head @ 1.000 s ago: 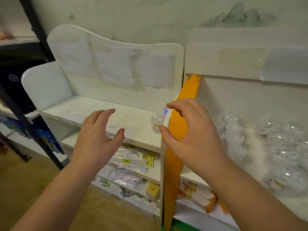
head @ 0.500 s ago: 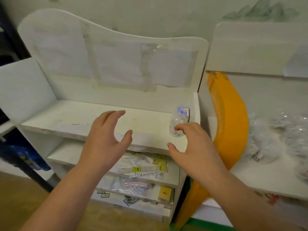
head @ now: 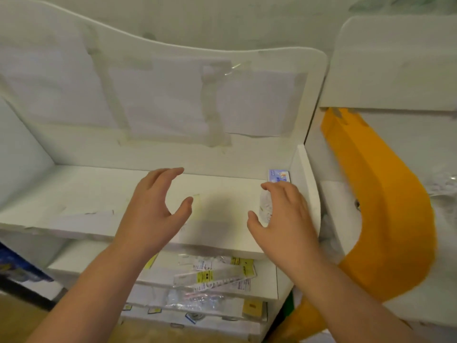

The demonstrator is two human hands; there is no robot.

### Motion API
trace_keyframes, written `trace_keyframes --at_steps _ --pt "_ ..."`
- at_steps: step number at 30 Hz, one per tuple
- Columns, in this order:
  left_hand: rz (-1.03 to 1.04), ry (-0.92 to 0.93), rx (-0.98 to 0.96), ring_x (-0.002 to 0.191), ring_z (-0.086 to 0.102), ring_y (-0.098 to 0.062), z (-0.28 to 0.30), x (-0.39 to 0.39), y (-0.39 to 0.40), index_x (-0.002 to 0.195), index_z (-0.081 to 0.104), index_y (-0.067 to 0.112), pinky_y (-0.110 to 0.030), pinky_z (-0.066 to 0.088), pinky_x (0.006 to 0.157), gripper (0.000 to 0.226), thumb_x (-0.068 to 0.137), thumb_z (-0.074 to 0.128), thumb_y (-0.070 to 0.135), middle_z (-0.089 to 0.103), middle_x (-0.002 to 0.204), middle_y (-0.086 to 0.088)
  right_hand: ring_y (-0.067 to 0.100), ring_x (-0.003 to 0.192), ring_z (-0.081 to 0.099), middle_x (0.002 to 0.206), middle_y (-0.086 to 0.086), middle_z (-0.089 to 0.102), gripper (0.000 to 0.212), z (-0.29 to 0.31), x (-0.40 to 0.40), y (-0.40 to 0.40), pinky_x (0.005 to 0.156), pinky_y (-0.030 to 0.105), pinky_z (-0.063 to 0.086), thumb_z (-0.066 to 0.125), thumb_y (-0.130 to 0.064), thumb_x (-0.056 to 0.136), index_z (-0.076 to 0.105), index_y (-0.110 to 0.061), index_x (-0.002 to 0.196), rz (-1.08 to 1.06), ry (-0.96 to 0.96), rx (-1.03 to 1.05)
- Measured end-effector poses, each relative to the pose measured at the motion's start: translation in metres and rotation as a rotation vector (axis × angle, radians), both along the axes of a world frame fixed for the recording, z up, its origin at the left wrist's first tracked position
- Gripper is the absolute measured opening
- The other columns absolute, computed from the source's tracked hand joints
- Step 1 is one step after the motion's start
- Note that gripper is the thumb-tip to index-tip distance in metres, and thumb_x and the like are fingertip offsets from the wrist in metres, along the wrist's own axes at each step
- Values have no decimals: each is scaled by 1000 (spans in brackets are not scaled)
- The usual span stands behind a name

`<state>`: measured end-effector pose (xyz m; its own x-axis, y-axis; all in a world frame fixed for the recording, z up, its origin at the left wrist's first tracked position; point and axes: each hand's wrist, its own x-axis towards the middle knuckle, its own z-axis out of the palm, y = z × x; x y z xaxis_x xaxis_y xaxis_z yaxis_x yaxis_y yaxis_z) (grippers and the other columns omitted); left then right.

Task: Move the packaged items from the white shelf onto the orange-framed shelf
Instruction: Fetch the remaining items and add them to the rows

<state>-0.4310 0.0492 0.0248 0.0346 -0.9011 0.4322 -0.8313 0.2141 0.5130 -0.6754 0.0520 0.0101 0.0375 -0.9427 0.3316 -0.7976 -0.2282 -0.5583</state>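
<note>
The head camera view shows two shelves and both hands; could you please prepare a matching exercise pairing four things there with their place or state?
Things:
1. left hand
2. right hand
3. clear packaged item
4. orange side panel

Places or states:
A. curved, on the right-hand shelf
B. top tier of the white shelf, in its right corner
C. open above the top tier, holding nothing
D. fingers arched over the packaged item

Pairs: 1-C, 2-D, 3-B, 4-A
</note>
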Motion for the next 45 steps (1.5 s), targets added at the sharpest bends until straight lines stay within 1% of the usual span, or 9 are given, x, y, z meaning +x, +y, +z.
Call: trace_keyframes --at_steps 4,8,15,21,28,31,34,40,45 --pt "-129 -22 15 126 40 -7 -12 4 -34 138 45 32 -25 34 100 56 86 65 36 43 134 15 17 134 31 145 -5 28 67 -10 8 -30 105 28 36 66 -39 86 35 -28 144 -78 12 69" --pt "-256 -12 52 126 42 -8 -22 12 -76 138 45 32 -28 39 102 54 88 63 35 44 137 13 25 132 33 145 4 35 70 -20 13 -55 109 39 37 66 -41 85 36 -21 144 -258 150 152" --pt "-433 -4 87 97 56 -20 -41 20 -128 138 47 29 -26 38 95 52 88 63 30 46 134 11 21 127 43 137 -1 43 66 -29 19 -56 106 35 38 66 -40 84 37 -25 141 -398 206 217" --pt "-634 -17 69 120 46 -12 -55 -15 -162 136 50 24 -21 33 99 51 87 64 27 49 131 7 17 117 50 130 -8 44 66 -29 28 -46 99 32 45 69 -44 78 38 -38 136 -483 76 185" --pt "-815 -171 22 125 50 -31 -79 -82 -210 135 53 11 -36 40 106 63 73 47 1 52 137 -10 10 113 45 125 -13 37 65 -19 30 -20 91 28 46 72 -43 77 35 -42 131 -496 -38 102" --pt "-969 -317 -22 125 50 -35 -81 -118 -220 133 55 12 -44 41 106 59 75 49 7 51 140 -12 7 109 44 127 -13 35 68 -19 30 -13 85 18 40 72 -44 80 35 -38 137 -489 -40 138" --pt "-1074 -507 -77 132 44 -33 -88 -139 -227 138 50 19 -48 42 104 61 78 62 14 45 146 -7 7 111 44 129 -15 35 69 -19 30 -7 88 19 42 72 -46 80 35 -37 138 -491 -37 126" --pt "-930 -787 -122 113 42 -30 -71 -133 -222 144 37 34 -39 37 95 69 80 59 45 42 132 -1 8 111 44 126 -13 36 70 -17 27 -6 89 21 48 72 -44 80 37 -32 139 -485 -52 115" --pt "-890 -676 5 112 43 -25 -71 -105 -211 131 47 25 -37 39 95 66 73 64 52 46 121 0 7 115 45 129 -10 39 71 -16 28 -13 93 24 50 74 -43 80 37 -31 139 -466 -78 92"
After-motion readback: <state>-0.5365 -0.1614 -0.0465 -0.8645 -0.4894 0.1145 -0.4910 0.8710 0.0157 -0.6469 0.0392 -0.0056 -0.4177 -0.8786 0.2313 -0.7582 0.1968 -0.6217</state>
